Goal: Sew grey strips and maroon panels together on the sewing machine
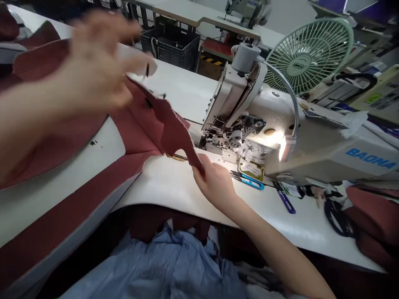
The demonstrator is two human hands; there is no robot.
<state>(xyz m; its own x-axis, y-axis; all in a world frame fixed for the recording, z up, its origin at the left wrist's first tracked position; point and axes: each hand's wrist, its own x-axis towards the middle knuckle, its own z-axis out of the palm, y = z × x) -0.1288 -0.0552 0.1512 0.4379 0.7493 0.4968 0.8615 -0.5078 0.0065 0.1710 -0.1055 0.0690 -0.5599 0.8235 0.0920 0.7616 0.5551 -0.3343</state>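
My right hand point(215, 180) is closed round the narrow end of a dark red upholstery piece point(137, 112), on the near side of the sewing machine point(237, 120). The piece spreads leftward over the white table, with a pale backing along its edges and a curved notch close to my right hand. My left hand point(99, 62) is raised above the upper left part of the piece. Motion smears its fingers, so I cannot make out whether they hold anything. The machine's needle area stands just beyond my right hand, apart from it.
Blue thread snips point(249, 180) lie beside a small tray point(251, 169) by the machine base. Purple snips point(285, 197) and black scissors point(339, 218) are further right. A green fan point(308, 56) stands behind the machine. A lit lamp point(286, 149) hangs in front of its arm.
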